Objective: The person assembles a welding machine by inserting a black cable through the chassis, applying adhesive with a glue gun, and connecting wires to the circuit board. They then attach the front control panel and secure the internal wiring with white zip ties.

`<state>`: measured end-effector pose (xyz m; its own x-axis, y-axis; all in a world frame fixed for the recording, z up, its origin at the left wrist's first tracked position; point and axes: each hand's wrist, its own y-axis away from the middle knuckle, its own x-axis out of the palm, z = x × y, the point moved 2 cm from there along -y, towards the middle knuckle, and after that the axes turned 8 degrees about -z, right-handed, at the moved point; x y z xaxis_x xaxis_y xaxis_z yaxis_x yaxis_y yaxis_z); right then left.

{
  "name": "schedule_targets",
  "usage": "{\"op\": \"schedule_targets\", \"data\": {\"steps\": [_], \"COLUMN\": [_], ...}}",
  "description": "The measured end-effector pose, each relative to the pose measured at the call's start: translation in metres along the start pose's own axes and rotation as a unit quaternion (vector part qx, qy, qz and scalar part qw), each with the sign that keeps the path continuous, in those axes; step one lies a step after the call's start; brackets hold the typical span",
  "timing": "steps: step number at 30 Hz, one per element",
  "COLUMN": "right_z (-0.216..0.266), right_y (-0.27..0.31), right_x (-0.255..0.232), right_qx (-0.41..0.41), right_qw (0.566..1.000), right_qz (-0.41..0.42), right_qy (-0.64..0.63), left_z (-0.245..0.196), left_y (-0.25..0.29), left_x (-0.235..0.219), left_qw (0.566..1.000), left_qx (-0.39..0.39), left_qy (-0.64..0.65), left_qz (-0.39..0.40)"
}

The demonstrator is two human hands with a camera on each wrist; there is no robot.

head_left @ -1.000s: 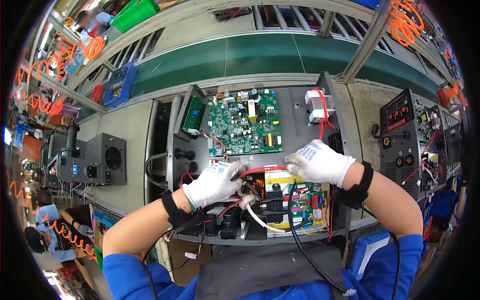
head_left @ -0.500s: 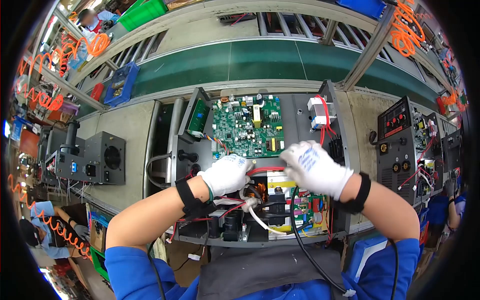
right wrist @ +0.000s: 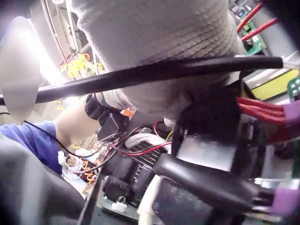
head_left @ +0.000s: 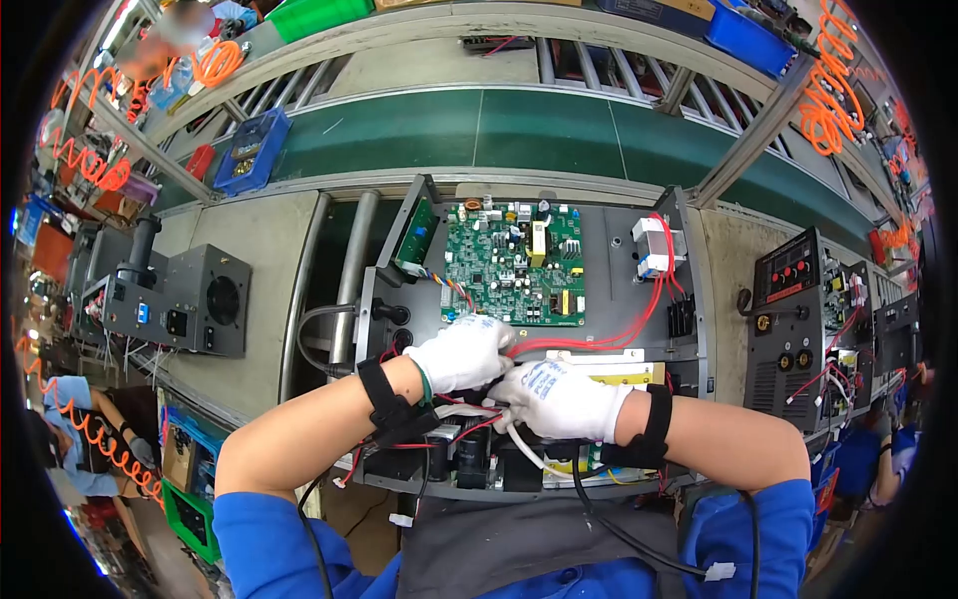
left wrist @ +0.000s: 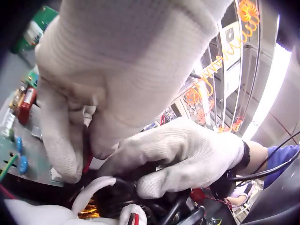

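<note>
Both hands wear white gloves and work inside an open grey metal chassis [head_left: 607, 290]. My left hand [head_left: 464, 354] pinches a bundle of red wires [head_left: 599, 342] near the chassis middle. The wires curve right, up to a white-and-silver block [head_left: 656, 248]. Beside it, my right hand [head_left: 564, 399] reaches in with its fingers bent downward, right by the left fingertips. A white cable [head_left: 534, 457] passes under its fingers, among black cables [left wrist: 176, 206]. I cannot tell what the right fingers hold. A green circuit board [head_left: 499, 270] lies flat behind the hands.
Black cylindrical parts [head_left: 469, 449] stand along the chassis front. To the right is another unit with a knobbed panel [head_left: 788, 270]; to the left, a grey housing with a fan [head_left: 222, 304]. A green conveyor belt [head_left: 399, 130] and a blue bin [head_left: 251, 150] are behind.
My right hand has let go of the red wires, lifted, then moved left and down beside the left hand. The left hand stays at the wires, which now run in a loose curve.
</note>
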<state>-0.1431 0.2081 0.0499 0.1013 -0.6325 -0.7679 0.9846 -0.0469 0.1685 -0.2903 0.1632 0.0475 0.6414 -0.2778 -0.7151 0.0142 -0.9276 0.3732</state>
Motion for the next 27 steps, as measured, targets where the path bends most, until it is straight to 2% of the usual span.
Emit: {"op": "schedule_targets", "data": {"steps": [1,2,4,5,6,7,8,9,11,14,15,16,18,19,20,22,24,26,27], "right_z": [0.001,0.006,0.012,0.01,0.003,-0.011,-0.027,-0.04,-0.056,-0.06,-0.057,-0.056,-0.056,-0.053,-0.055,-0.063,-0.072,-0.074,-0.079], "right_y": [0.002,0.002,0.004,0.009,0.012,0.025,0.038,0.047,0.06,0.061,0.059,0.056,0.052,0.054,0.052,0.047,0.046,0.042,0.041], "right_x": [0.0,-0.012,-0.036,-0.053,-0.07,-0.071,-0.07,-0.066,-0.057,-0.049,-0.048,-0.048,-0.049,-0.056,-0.06,-0.06,-0.049,-0.043,-0.043], "right_qx": [-0.068,-0.067,-0.033,-0.055,0.007,0.019,0.031,0.035,0.085,0.078,0.076,0.079,0.065,0.034,0.037,0.091,0.085,0.09,0.127], "right_qw": [0.993,0.993,0.99,0.991,0.988,0.982,0.973,0.973,0.972,0.961,0.958,0.958,0.952,0.951,0.951,0.946,0.946,0.939,0.935], "right_qz": [-0.083,-0.082,0.067,-0.064,-0.034,-0.072,-0.113,-0.116,-0.003,0.032,0.032,0.028,0.077,0.055,0.054,0.093,0.091,0.054,0.081], "right_qy": [0.054,0.055,0.121,0.103,0.151,0.174,0.197,0.196,0.22,0.263,0.275,0.274,0.288,0.302,0.303,0.298,0.299,0.329,0.321], "left_z": [0.002,-0.003,0.004,0.002,-0.002,-0.011,-0.01,-0.005,-0.005,-0.013,-0.016,-0.018,-0.024,-0.026,-0.027,-0.028,-0.028,-0.03,-0.027], "left_y": [-0.003,-0.004,-0.016,-0.016,-0.014,-0.01,-0.011,-0.012,-0.012,-0.011,-0.011,-0.012,-0.014,-0.015,-0.017,-0.02,-0.023,-0.024,-0.023], "left_x": [0.008,0.008,0.022,0.021,0.019,0.01,0.011,0.012,0.012,0.016,0.018,0.017,0.015,0.015,0.014,0.019,0.033,0.038,0.035], "left_qw": [0.999,0.999,0.997,0.996,0.994,0.988,0.988,0.985,0.976,0.968,0.956,0.955,0.944,0.938,0.937,0.907,0.894,0.855,0.856], "left_qx": [0.046,0.045,0.08,0.078,0.076,0.069,0.072,0.069,0.091,0.117,0.165,0.168,0.201,0.217,0.219,0.235,0.239,0.243,0.245], "left_qy": [-0.022,-0.001,-0.015,-0.044,-0.074,-0.135,-0.138,-0.157,-0.187,-0.212,-0.226,-0.229,-0.257,-0.269,-0.27,-0.349,-0.378,-0.457,-0.456], "left_qz": [-0.01,0.001,0.002,-0.008,-0.018,-0.016,-0.012,-0.032,-0.06,-0.066,-0.093,-0.091,-0.051,-0.033,-0.033,-0.002,0.003,-0.013,-0.003]}}
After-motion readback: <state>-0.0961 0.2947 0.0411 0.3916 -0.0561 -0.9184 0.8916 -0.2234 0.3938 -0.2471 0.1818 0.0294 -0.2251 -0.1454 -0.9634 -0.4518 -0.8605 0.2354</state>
